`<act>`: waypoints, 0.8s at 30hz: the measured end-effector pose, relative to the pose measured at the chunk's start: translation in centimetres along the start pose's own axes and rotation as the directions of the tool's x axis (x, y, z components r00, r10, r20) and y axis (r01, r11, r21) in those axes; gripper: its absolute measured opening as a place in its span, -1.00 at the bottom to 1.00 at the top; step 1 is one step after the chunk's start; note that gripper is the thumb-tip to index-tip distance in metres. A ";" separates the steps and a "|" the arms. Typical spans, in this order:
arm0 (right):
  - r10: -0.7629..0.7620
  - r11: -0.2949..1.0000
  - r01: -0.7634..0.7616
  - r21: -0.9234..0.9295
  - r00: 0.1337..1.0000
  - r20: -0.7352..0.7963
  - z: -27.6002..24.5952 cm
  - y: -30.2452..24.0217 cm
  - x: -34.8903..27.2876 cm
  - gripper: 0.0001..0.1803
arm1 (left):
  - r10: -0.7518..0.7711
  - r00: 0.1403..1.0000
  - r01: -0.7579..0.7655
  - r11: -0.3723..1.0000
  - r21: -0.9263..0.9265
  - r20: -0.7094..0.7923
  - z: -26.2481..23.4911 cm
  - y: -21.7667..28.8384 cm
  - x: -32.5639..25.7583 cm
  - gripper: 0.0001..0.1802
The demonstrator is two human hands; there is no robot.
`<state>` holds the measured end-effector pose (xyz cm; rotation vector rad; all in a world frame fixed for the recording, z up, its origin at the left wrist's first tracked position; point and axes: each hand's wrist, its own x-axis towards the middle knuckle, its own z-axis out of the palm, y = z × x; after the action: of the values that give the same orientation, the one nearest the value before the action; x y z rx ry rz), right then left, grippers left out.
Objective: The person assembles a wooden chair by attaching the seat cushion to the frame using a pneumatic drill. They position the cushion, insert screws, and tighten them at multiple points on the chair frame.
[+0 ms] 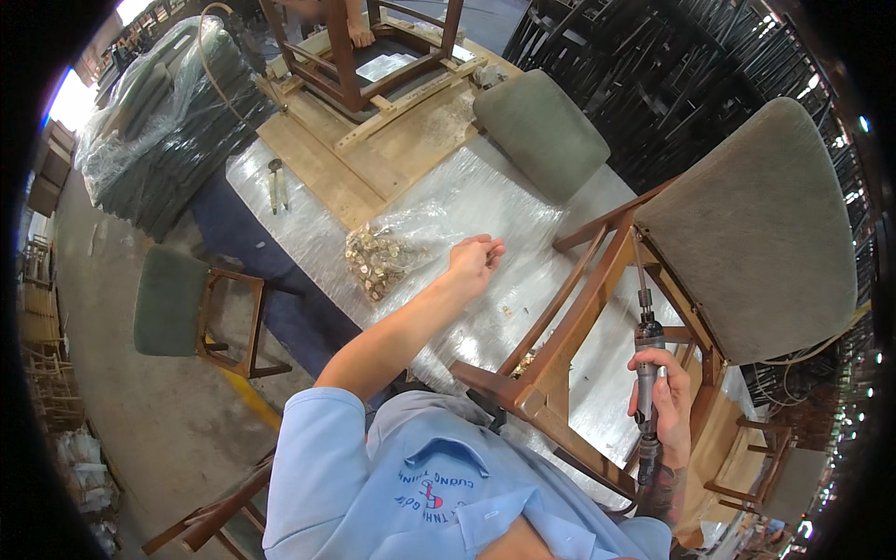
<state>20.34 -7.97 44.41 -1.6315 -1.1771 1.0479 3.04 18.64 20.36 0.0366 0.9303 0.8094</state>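
My right hand is wrapped round a slim dark power screwdriver. Its long bit points away from me, the tip at the corner where the seat meets the wooden frame of a chair. That chair lies tipped over on the table, its grey upholstered pad turned to the right. Over the table's middle, my left hand is closed with the fingertips together; whatever they may hold is too small to make out. Left of it lies a clear plastic bag of small metal fittings.
Plastic film covers the table; a few tiny parts lie on it. Beyond are a loose grey pad and another wooden frame, with another person's hand at it. A green-backed chair stands on the floor at left.
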 end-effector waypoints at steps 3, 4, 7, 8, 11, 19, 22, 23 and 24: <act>0.020 1.000 -0.022 0.017 0.996 0.086 -0.5 0.3 1.0 -0.53 | -0.031 0.987 0.025 0.999 0.045 0.158 1.3 -0.6 -0.6 -0.83; 0.024 1.000 -0.026 0.014 0.993 0.116 -0.6 0.3 1.2 -0.54 | -0.061 0.972 0.050 0.997 0.053 0.228 1.7 -0.9 -0.7 -0.79; 0.074 0.996 -0.080 0.031 0.982 0.174 -0.3 -0.1 2.1 -0.57 | -0.099 0.933 0.102 0.995 0.011 0.346 3.2 -1.4 -1.2 -0.74; 0.094 0.994 -0.103 0.037 0.978 0.187 -0.2 -0.1 2.5 -0.59 | -0.102 0.922 0.115 0.993 -0.012 0.374 4.0 -1.5 -1.3 -0.73; 0.156 0.985 -0.169 0.042 0.965 0.209 0.0 -0.2 3.2 -0.62 | -0.080 0.905 0.089 0.996 -0.003 0.418 6.8 -2.4 -1.4 -0.74; 0.254 0.965 -0.260 0.010 0.950 0.182 -0.2 0.3 4.2 -0.62 | -0.026 0.862 0.071 0.995 -0.070 0.506 11.9 -3.3 -3.0 -0.71; 0.250 0.966 -0.257 0.022 0.955 0.158 -0.1 0.4 4.1 -0.62 | 0.048 0.883 -0.039 0.999 -0.029 0.467 12.2 -3.7 -3.4 -0.69; 0.248 0.966 -0.256 0.029 0.955 0.161 -0.1 0.4 4.1 -0.62 | 0.081 0.891 -0.089 0.996 -0.002 0.447 12.3 -3.8 -3.6 -0.69; 0.246 0.966 -0.255 0.035 0.955 0.164 -0.1 0.4 4.1 -0.62 | 0.128 0.892 -0.157 0.987 0.032 0.434 12.2 -3.9 -3.6 -0.69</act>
<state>21.36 -4.15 43.41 -1.7097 -1.0487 1.3818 13.02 17.31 29.03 0.3347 0.5361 0.8613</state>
